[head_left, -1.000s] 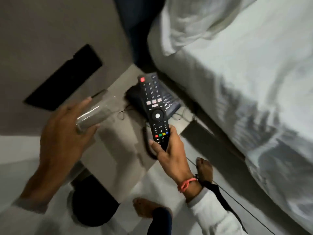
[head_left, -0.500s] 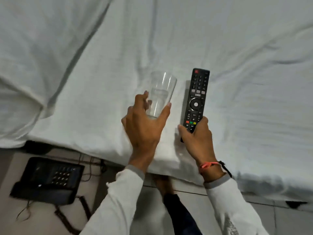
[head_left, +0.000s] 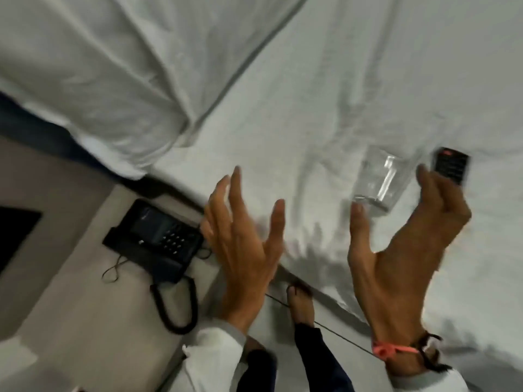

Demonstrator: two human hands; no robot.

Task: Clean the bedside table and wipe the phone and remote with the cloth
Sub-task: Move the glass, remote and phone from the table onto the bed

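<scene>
1. We are holding both hands open above the bed [head_left: 325,80]: the left hand [head_left: 243,244] has its fingers spread and is gripping nothing, and the right hand [head_left: 410,250] is open too, its fingers apart and empty.
2. We are seeing the glass [head_left: 380,179] resting on the bed just beyond the right hand; whether it is upright or tipped, we cannot tell through the blur. The remote [head_left: 451,166] is lying on the bed just to the right of the glass, partly hidden behind the right fingertips.
3. The phone [head_left: 158,239] is sitting on the table [head_left: 70,278] beside the bed, left of the left hand, with its coiled cord trailing toward the table's near edge. No cloth is showing anywhere.
4. We are judging the step in hand to be clearing the table, so the phone comes next. We are advising a two-handed lift under the base (the handset and cord may swing loose otherwise).
5. We are also advising a spot on the bed well apart from the glass, since a soft mattress dips and a knock could roll it.
6. With the table bare, we are suggesting long strokes from its bed side outward, then the phone and remote wiped in hand.
</scene>
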